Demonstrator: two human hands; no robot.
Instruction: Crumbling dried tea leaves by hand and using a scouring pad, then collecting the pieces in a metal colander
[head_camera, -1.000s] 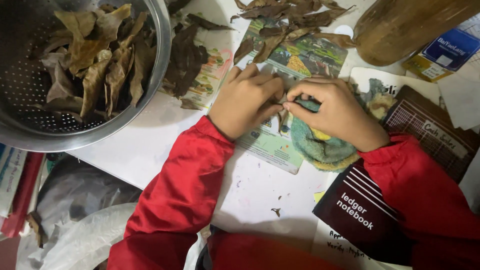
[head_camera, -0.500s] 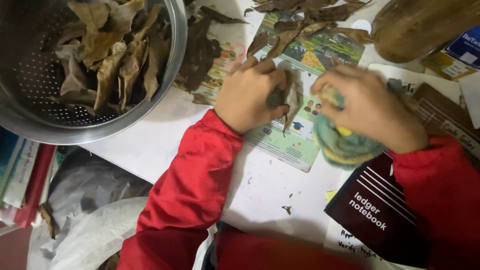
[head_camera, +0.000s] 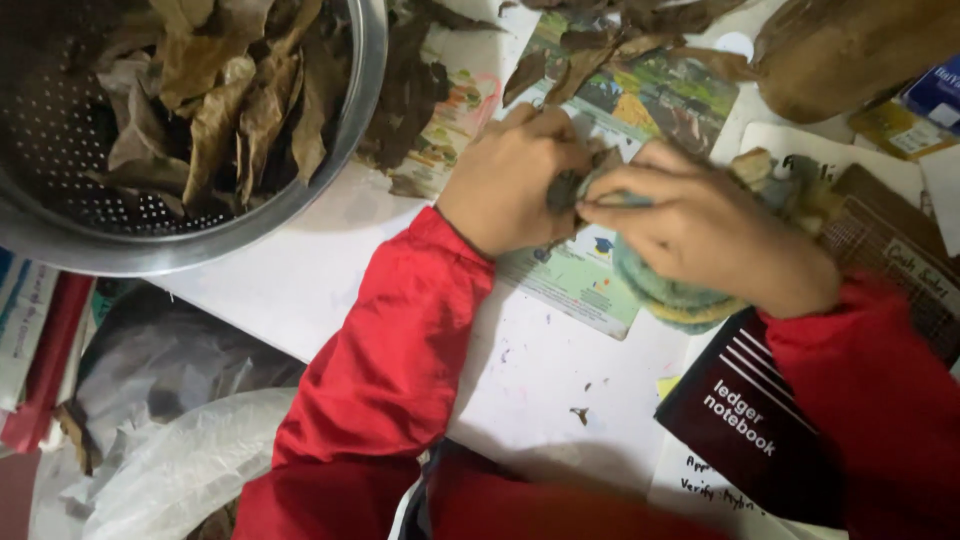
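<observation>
Hands meet over a dry leaf

Left hand (head_camera: 510, 180) now pinches the leaf (head_camera: 568, 188); right hand (head_camera: 700, 225), holding the green cloth (head_camera: 650, 290), has moved in to rub it.

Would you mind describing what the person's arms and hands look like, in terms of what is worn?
Both arms are covered in long, bright red sleeves of a soft, slightly creased fabric that end at the wrists. The left hand and the right hand are bare: no gloves, and no rings, watch or bracelet show. No markings or patterns are visible on the sleeves.

Red sleeves (head_camera: 400, 340); brown dry leaves (head_camera: 215, 110); silver perforated colander (head_camera: 365, 60); maroon notebook (head_camera: 745, 420).
</observation>
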